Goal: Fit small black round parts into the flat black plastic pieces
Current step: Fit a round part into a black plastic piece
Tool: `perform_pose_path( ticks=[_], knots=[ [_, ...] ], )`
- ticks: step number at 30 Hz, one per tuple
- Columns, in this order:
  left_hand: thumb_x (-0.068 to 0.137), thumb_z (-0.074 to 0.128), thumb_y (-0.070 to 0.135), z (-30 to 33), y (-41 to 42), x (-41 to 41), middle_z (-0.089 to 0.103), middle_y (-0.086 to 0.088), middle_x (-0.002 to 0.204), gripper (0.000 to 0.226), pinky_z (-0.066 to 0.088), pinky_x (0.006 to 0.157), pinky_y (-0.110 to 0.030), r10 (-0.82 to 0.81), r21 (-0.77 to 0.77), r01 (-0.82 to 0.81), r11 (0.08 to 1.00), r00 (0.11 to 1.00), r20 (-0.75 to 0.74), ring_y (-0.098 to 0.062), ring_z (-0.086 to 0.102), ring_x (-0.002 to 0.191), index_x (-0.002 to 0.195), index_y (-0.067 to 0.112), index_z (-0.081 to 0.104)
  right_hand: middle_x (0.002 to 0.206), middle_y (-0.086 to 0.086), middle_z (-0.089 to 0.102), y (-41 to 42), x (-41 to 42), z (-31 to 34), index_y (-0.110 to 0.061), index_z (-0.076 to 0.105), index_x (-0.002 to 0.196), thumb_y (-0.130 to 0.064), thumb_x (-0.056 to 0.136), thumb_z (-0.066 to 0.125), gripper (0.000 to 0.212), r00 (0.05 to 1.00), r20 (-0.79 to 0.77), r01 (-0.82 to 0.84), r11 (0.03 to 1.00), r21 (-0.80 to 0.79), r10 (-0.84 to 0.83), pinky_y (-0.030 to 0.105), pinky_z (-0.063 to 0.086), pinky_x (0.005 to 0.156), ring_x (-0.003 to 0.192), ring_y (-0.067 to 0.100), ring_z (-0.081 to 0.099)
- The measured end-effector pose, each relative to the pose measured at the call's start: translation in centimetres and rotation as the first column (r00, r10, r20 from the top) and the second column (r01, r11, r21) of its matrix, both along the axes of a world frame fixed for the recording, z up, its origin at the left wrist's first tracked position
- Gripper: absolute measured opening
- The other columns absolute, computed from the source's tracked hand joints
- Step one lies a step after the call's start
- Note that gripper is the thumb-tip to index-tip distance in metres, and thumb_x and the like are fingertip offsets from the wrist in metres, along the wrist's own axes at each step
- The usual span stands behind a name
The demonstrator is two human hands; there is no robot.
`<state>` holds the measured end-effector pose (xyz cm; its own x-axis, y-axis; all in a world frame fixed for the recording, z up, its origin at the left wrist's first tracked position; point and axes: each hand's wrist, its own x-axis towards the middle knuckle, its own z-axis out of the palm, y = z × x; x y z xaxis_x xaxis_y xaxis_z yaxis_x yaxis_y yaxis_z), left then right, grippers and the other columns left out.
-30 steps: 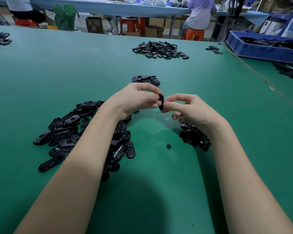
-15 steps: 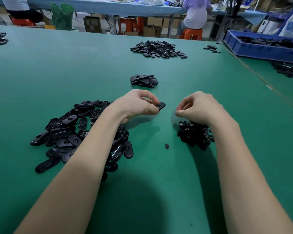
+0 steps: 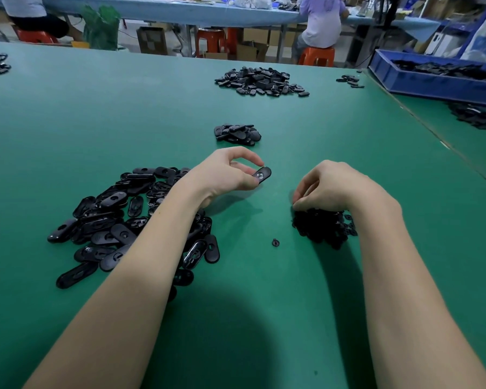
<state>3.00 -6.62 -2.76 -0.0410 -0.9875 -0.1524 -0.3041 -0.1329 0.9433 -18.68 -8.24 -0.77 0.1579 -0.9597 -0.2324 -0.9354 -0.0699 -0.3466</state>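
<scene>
Now, left hand pinching a flat black piece.
Right hand fingers curl together into the round-parts pile on the green surface.

The worktop is plain dark green. The flat plastic pieces heaped at 9 o'clock are shiny black. The small round parts at 3 o'clock are black too. The crate at 2 o'clock is blue. The stools at 12 o'clock are orange.
</scene>
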Motion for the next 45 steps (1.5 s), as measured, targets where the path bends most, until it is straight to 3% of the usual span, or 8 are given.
perform_pose_path(
  ticks=[3,7,9,16,21,30,40,45],
  knots=[
    [0.083,0.066,-0.007,-0.1,-0.1,-0.1,0.067,-0.004,0.093,0.04,0.058,0.092,-0.032,-0.013,-0.005,0.013,1.0,1.0,-0.005,-0.015,0.068,0.081,0.104,0.027,0.073,0.089,-0.016,0.074,0.1,0.3,-0.1,-0.041,0.076,0.072,-0.039,0.07,0.082,0.007,0.999,-0.05,0.015,0.998,-0.055,-0.018,0.027,0.048,0.073,0.092,0.011,0.068],
    [0.087,0.06,-0.012,-0.1,-0.1,-0.3,0.061,-0.015,0.094,0.037,0.061,0.086,-0.035,-0.007,0.004,0.007,1.0,0.998,-0.064,-0.025,0.067,0.082,0.103,0.018,0.075,0.093,-0.012,0.074,0.0,0.3,-0.2,-0.036,0.075,0.073,-0.038,0.074,0.079,0.005,1.0,-0.023,0.014,0.999,-0.045,-0.015,0.031,0.053,0.08,0.093,0.016,0.068],
    [0.09,0.063,-0.005,0.0,0.0,-0.4,0.068,-0.015,0.091,0.025,0.062,0.083,-0.035,0.019,0.018,-0.017,1.0,0.995,-0.094,-0.024,0.069,0.079,0.099,0.016,0.073,0.094,-0.009,0.075,-0.1,0.1,-0.2,-0.032,0.075,0.076,-0.034,0.078,0.076,0.003,0.997,0.073,0.002,1.0,-0.026,0.0,0.034,0.056,0.084,0.091,0.018,0.069],
    [0.089,0.065,0.003,-0.1,-0.2,-0.5,0.077,-0.012,0.09,0.017,0.058,0.075,-0.028,0.072,-0.015,-0.072,0.997,0.997,-0.037,-0.015,0.067,0.071,0.101,0.013,0.06,0.07,-0.015,0.07,0.0,0.6,-0.3,-0.027,0.078,0.087,-0.03,0.09,0.075,0.006,0.876,0.48,-0.052,0.998,-0.016,0.054,0.013,0.041,0.053,0.052,0.001,0.052],
    [0.091,0.064,-0.002,-0.2,-0.2,-0.7,0.077,-0.016,0.087,0.021,0.061,0.082,-0.027,0.039,-0.036,-0.045,0.998,0.987,-0.157,-0.019,0.072,0.077,0.108,0.009,0.067,0.069,-0.011,0.065,0.1,1.6,-0.8,-0.024,0.078,0.085,-0.029,0.088,0.077,0.006,0.761,0.645,0.069,0.997,0.026,-0.07,0.013,0.035,0.045,0.054,0.004,0.05],
    [0.098,0.053,-0.004,0.1,-0.2,-0.9,0.077,-0.015,0.096,0.019,0.061,0.076,-0.023,0.013,-0.033,-0.022,0.999,0.968,-0.249,-0.023,0.077,0.089,0.108,0.002,0.068,0.071,-0.008,0.066,-0.1,1.8,-1.0,-0.028,0.081,0.082,-0.03,0.076,0.083,0.006,0.69,0.703,0.157,0.984,0.088,-0.173,0.017,0.032,0.044,0.054,0.005,0.048],
    [0.095,0.062,-0.002,0.1,-0.1,-0.7,0.076,-0.02,0.098,0.013,0.06,0.084,-0.027,-0.021,-0.03,0.012,0.999,0.944,-0.33,-0.026,0.075,0.093,0.108,-0.002,0.066,0.069,-0.004,0.057,0.0,2.4,-1.2,-0.022,0.08,0.083,-0.023,0.081,0.08,0.003,0.64,0.742,0.221,0.973,0.072,-0.201,0.014,0.026,0.039,0.055,0.009,0.041],
    [0.093,0.067,0.002,0.2,0.0,-0.7,0.076,-0.019,0.098,0.013,0.061,0.077,-0.027,-0.057,-0.034,0.049,0.998,0.951,-0.304,-0.026,0.076,0.093,0.107,0.001,0.067,0.065,-0.005,0.055,0.2,2.8,-1.0,-0.023,0.078,0.08,-0.022,0.081,0.079,0.002,0.642,0.74,0.234,0.97,0.061,-0.201,0.013,0.027,0.037,0.056,0.01,0.039]
  ],
)
